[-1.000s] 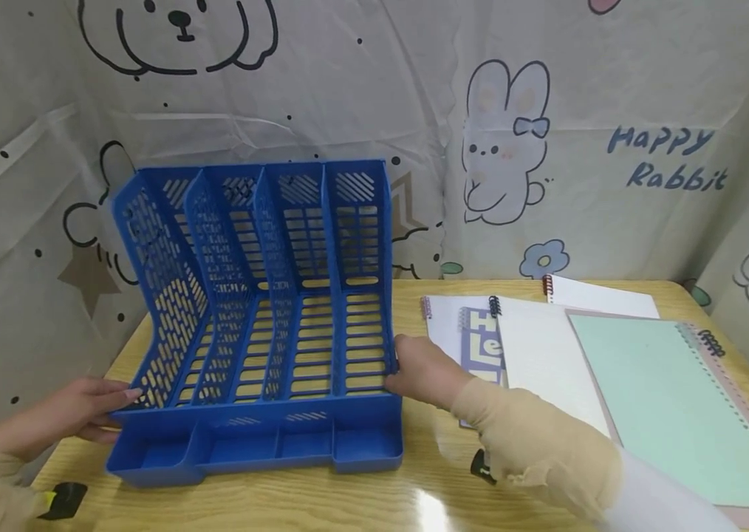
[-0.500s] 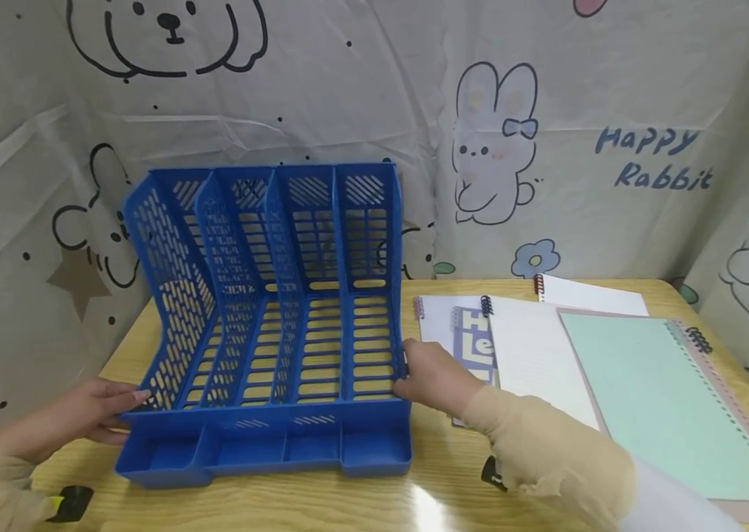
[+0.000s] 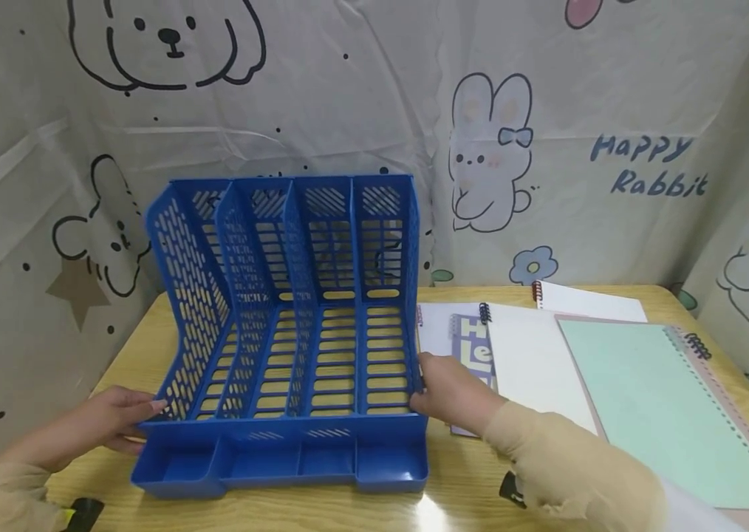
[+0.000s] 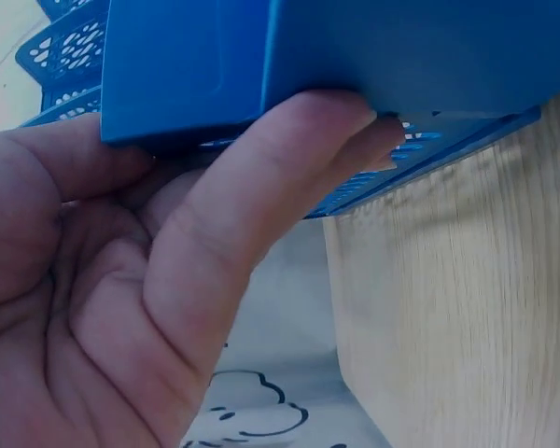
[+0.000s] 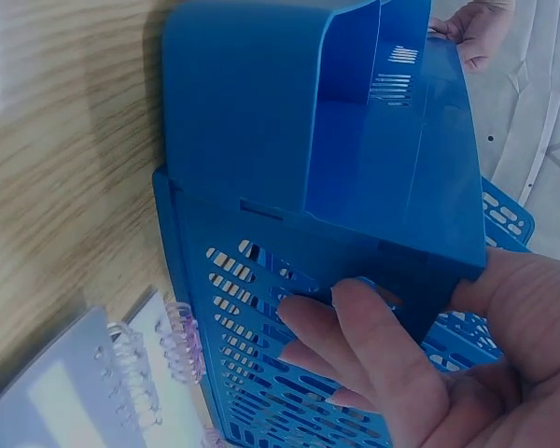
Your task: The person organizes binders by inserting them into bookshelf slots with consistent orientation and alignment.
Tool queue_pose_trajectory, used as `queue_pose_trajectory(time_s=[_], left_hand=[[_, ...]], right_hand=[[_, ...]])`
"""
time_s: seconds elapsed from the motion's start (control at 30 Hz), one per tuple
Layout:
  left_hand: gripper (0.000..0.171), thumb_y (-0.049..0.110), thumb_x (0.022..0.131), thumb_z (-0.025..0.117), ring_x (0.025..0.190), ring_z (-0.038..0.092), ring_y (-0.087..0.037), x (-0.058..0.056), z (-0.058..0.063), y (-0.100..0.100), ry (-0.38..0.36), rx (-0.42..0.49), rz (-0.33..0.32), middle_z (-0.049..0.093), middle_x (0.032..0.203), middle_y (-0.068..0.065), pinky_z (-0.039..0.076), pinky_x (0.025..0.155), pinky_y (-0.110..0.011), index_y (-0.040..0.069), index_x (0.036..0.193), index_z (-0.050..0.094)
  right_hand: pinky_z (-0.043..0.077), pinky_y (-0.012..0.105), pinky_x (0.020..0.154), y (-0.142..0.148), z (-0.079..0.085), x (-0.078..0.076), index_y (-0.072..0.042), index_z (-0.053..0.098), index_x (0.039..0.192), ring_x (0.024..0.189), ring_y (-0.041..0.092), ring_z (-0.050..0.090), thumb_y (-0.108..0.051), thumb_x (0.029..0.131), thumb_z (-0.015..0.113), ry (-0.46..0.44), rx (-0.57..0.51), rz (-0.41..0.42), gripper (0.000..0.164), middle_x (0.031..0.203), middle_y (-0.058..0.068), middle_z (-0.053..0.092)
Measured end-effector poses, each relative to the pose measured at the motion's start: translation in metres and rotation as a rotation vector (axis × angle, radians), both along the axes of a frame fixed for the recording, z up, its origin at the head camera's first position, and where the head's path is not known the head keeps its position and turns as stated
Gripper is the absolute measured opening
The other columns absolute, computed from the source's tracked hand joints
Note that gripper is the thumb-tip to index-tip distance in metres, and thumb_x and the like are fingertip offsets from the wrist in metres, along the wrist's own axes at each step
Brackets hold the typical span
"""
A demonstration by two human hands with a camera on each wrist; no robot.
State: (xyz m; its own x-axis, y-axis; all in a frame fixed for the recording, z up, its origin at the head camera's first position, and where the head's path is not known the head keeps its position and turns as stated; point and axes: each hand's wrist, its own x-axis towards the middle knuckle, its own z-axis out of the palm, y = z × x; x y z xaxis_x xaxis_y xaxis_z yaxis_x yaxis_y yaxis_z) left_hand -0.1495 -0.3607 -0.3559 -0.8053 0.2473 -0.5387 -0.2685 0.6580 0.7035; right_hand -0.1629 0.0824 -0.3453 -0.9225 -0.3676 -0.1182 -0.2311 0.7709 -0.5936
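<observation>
A blue plastic file organizer, with upright slots and a row of small front compartments, stands on the wooden table between my hands. My left hand grips its front left corner, thumb over the edge. In the left wrist view, fingers of that hand reach under the blue plastic. At the opposite side my right hand pinches the low side wall near the front. The right wrist view has its fingers flat along the slotted outer face, with the thumb over the top edge. The slots and compartments hold nothing.
Right of the organizer lie spiral notebooks: one with a purple lettered cover, a white one, a mint green one and another white one behind. A printed cloth hangs behind the table.
The organizer has moved right along with both hands, and its right side now comes up to the purple-covered notebook's side. The whole head view has also shifted slightly. Both hands keep their hold.
</observation>
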Motion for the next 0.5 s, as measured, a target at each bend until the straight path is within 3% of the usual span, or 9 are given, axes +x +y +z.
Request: queue_pose_trajectory(time_s=[0.2,0.5], left_hand=[[0.065,0.027,0.105,0.033,0.112,0.049,-0.055,0.0,0.001,0.004,-0.029,-0.014,-0.002,0.026,0.135,-0.047,0.056,0.083,-0.045,-0.031,0.13,0.023],[0.062,0.026,0.105,0.034,0.113,0.05,-0.054,0.002,0.001,0.011,-0.032,0.035,-0.007,0.025,0.136,-0.047,0.056,0.082,-0.044,-0.03,0.131,0.023]], right_hand=[[0.056,0.033,0.068,0.004,-0.001,0.001,0.003,0.058,0.096,0.069,0.015,0.059,-0.002,0.076,0.067,0.006,0.006,-0.011,0.023,0.077,0.006,0.064],[0.055,0.03,0.065,0.013,0.0,0.006,0.003,0.058,0.098,0.071,0.014,0.06,-0.002,0.077,0.066,-0.004,0.003,-0.007,0.023,0.078,0.006,0.064]])
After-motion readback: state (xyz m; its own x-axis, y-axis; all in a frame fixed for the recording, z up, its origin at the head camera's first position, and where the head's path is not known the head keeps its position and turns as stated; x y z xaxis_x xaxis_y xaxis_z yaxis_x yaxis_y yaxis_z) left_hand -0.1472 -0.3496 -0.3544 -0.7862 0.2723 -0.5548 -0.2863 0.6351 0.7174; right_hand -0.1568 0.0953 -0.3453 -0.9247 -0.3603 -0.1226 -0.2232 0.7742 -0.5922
